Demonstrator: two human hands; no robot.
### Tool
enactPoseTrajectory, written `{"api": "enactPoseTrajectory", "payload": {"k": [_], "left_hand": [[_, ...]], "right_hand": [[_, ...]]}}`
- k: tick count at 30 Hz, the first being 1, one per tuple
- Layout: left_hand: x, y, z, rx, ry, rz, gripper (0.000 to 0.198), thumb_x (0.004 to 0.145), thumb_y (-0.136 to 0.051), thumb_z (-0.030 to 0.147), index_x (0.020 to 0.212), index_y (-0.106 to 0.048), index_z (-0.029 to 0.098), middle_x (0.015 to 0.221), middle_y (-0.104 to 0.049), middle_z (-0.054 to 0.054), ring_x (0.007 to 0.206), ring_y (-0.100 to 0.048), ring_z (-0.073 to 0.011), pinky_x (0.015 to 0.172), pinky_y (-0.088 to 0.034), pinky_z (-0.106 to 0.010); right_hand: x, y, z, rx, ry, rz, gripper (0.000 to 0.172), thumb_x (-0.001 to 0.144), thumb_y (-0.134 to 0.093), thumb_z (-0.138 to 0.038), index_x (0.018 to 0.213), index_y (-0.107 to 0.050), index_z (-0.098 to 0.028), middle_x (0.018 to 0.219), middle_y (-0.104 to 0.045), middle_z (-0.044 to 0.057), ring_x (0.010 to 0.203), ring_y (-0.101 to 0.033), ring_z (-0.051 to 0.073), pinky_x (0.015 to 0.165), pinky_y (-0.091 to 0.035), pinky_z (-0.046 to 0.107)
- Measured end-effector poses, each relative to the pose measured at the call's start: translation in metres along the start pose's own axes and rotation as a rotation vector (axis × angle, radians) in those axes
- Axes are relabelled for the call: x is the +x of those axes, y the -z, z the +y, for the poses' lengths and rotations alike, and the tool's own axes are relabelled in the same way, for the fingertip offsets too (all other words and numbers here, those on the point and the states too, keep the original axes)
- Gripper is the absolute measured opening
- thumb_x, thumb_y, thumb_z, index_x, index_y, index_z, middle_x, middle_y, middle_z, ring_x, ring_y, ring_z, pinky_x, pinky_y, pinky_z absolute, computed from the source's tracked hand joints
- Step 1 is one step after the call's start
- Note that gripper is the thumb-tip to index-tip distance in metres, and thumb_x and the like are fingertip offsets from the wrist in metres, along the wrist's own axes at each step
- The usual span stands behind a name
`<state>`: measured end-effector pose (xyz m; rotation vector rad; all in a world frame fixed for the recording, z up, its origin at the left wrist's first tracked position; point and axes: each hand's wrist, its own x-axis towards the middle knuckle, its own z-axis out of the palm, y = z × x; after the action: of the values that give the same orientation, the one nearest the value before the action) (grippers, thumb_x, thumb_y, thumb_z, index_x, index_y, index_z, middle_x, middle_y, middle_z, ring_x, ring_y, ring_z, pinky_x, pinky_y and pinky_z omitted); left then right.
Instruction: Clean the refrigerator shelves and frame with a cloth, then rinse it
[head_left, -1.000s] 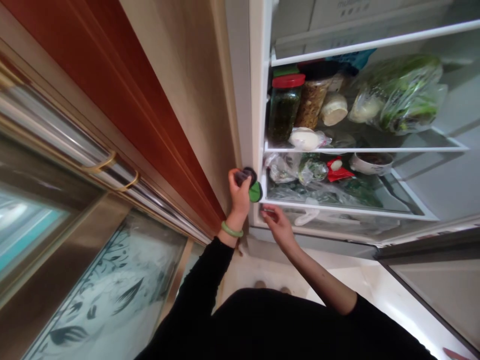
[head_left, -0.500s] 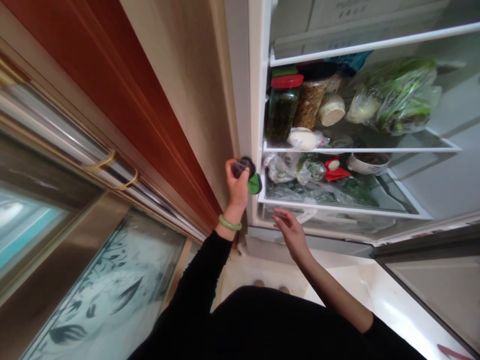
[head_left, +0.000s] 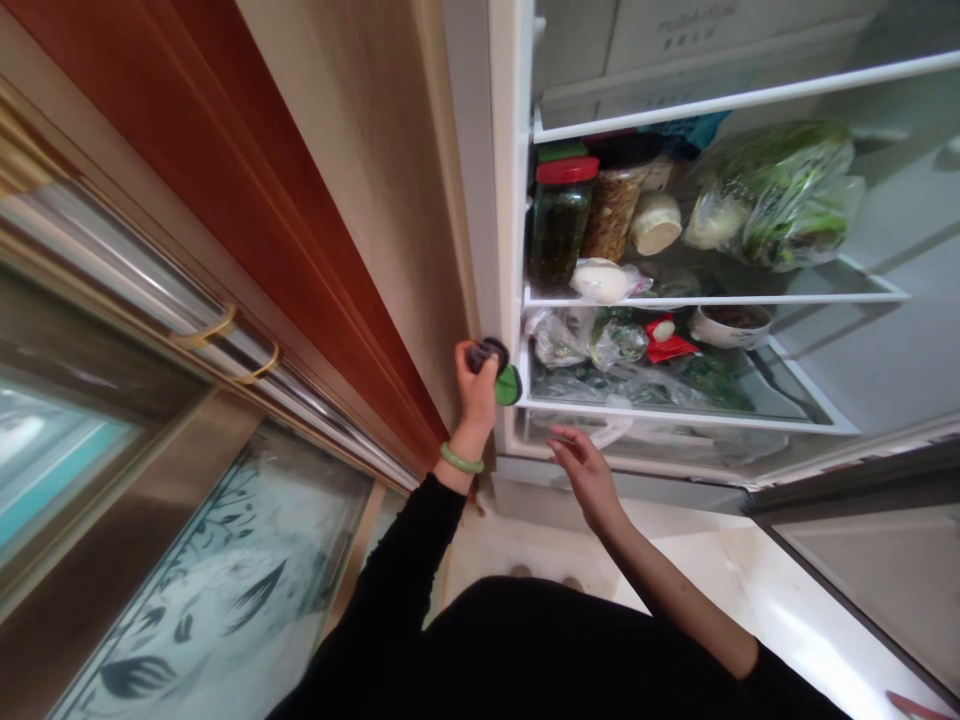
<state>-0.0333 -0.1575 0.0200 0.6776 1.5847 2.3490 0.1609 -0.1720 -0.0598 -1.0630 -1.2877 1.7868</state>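
My left hand [head_left: 475,392], with a pale green bangle [head_left: 461,459] at its wrist, is closed on a small green-and-black object [head_left: 508,384]. That object has a dark, rounded part in my fingers and a flat green part with a dark rim; its kind does not show clearly. It is beside the left edge of the open fridge [head_left: 508,300]. My right hand [head_left: 589,475] hovers in front of the clear drawer [head_left: 675,440] below the lowest shelf, its fingers loosely bent and apart from the thumb, with nothing visible in them.
Fridge shelves hold a red-lidded jar [head_left: 562,215], bagged greens [head_left: 802,200], a bowl [head_left: 731,325] and several plastic bags. The fridge door [head_left: 885,560] stands open at right. A sliding glass door [head_left: 202,590] and a reddish-brown frame [head_left: 315,230] run along the left.
The camera view has shifted slightly. My left hand sits a little lower in the picture, still holding the green-and-black object. My right hand stays almost where it was.
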Motion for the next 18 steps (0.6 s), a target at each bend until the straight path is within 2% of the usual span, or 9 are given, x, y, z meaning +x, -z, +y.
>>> {"api": "enactPoseTrajectory", "payload": {"k": [5, 9, 14, 18], "left_hand": [[0.0054, -0.0037, 0.0036, -0.004, -0.021, -0.013, 0.037, 0.070, -0.081, 0.037, 0.093, -0.056, 0.024, 0.083, -0.055, 0.004, 0.074, -0.054, -0.0107, 0.073, -0.048, -0.022], [0.0004, -0.0011, 0.0008, 0.015, 0.022, 0.013, 0.041, 0.066, -0.082, 0.040, 0.091, -0.054, 0.023, 0.081, -0.054, 0.004, 0.072, -0.052, -0.0101, 0.071, -0.047, -0.021], [0.0050, -0.0038, 0.0044, -0.004, 0.000, -0.012, 0.040, 0.066, -0.081, 0.038, 0.091, -0.053, 0.024, 0.081, -0.052, 0.005, 0.074, -0.052, -0.0104, 0.073, -0.046, -0.022], [0.0055, -0.0044, 0.0058, -0.003, 0.010, -0.004, 0.043, 0.065, -0.083, 0.039, 0.091, -0.053, 0.023, 0.082, -0.051, 0.004, 0.075, -0.052, -0.0114, 0.074, -0.045, -0.023]], "right_hand": [[-0.0016, 0.0029, 0.0042, -0.021, 0.004, 0.002, 0.055, 0.073, -0.080, -0.063, 0.109, -0.071, -0.022, 0.119, -0.073, 0.010, 0.100, -0.065, 0.024, 0.087, -0.058, 0.041], [-0.0042, 0.0053, 0.0034, -0.020, -0.008, -0.008, 0.060, 0.072, -0.080, -0.066, 0.109, -0.071, -0.021, 0.119, -0.073, 0.010, 0.099, -0.066, 0.025, 0.087, -0.057, 0.041], [-0.0068, 0.0084, 0.0010, -0.001, -0.057, 0.040, 0.063, 0.066, -0.083, -0.067, 0.107, -0.072, -0.021, 0.119, -0.073, 0.011, 0.105, -0.066, 0.027, 0.090, -0.058, 0.043], [-0.0087, 0.0084, 0.0017, 0.002, -0.046, 0.027, 0.063, 0.066, -0.083, -0.068, 0.107, -0.073, -0.021, 0.118, -0.073, 0.010, 0.103, -0.067, 0.027, 0.090, -0.058, 0.043]]}}
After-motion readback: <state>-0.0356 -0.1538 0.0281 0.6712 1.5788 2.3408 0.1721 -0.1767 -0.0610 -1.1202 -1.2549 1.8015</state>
